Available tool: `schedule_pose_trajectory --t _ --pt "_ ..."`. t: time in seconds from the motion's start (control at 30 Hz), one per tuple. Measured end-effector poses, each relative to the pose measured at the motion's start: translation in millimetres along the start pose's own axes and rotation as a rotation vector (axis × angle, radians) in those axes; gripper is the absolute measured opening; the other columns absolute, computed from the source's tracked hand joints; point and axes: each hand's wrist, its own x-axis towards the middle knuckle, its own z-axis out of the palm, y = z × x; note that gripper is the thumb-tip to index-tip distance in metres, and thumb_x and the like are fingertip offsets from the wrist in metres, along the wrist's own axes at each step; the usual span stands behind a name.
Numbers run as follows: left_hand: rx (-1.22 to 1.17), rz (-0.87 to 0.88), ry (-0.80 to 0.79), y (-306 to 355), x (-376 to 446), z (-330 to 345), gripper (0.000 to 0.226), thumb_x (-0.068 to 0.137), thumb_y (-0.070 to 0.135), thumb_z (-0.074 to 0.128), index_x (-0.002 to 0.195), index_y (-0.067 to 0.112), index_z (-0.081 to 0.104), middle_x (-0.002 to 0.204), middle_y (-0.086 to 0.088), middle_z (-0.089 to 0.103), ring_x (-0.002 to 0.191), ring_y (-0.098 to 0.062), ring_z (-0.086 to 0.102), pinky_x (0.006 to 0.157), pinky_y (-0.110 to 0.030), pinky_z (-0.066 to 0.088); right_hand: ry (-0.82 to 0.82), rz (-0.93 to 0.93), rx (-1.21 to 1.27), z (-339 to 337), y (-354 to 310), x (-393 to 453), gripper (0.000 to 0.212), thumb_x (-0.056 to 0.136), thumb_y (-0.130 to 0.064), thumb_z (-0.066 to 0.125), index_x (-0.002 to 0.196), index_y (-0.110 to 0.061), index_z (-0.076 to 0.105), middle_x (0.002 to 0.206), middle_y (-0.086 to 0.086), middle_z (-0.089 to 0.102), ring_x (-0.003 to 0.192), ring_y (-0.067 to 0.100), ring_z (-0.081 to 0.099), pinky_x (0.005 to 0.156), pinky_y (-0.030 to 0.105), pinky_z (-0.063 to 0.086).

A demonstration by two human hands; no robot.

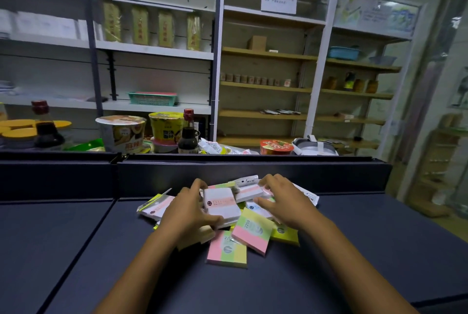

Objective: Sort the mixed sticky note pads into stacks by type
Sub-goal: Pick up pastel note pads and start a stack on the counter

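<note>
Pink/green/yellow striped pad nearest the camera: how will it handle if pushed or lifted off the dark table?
The striped pad looks like a thick, flat block, so it is probably stiff and should slide rather than roll or tip. It appears film-wrapped with a slight sheen, so fingers may slip on its faces; gripping the edges seems safer. Another striped pad overlaps its far corner and would likely shift.

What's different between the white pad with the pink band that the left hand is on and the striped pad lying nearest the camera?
The white pad is white with one pale pink band; the striped pad is pink, green and yellow. The white pad sits on top of the pile, gripped by the left hand; the striped pad lies on the dark table at the pile's near edge, untouched. Both are wrapped, rectangular sticky note pads.
</note>
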Motion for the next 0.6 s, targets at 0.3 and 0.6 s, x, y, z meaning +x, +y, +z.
schedule_pose_trajectory --t 0.3,0.6 --pt "-0.592 0.06 0.134 -11.5 3.6 -24.9 0.055 0.073 -0.001 0.08 0.116 0.026 0.057 0.101 -0.004 0.069 0.085 -0.018 0.07 0.063 -0.034 0.061 -0.009 -0.017 0.089 12.9 -19.0 20.5 0.034 0.092 -0.048 0.06 0.118 -0.029 0.05 0.122 -0.008 0.054 0.11 0.011 0.053 0.092 0.037 0.05" --pt "-0.91 0.038 0.294 -18.9 9.0 -35.6 0.058 0.087 -0.005 0.066 0.135 0.021 0.047 0.106 -0.012 0.067 0.096 -0.024 0.069 0.069 -0.033 0.061 -0.032 0.025 0.133 27.8 -34.6 36.1 0.032 0.093 -0.046 0.057 0.118 -0.028 0.051 0.107 -0.007 0.065 0.096 0.013 0.061 0.085 0.041 0.054"
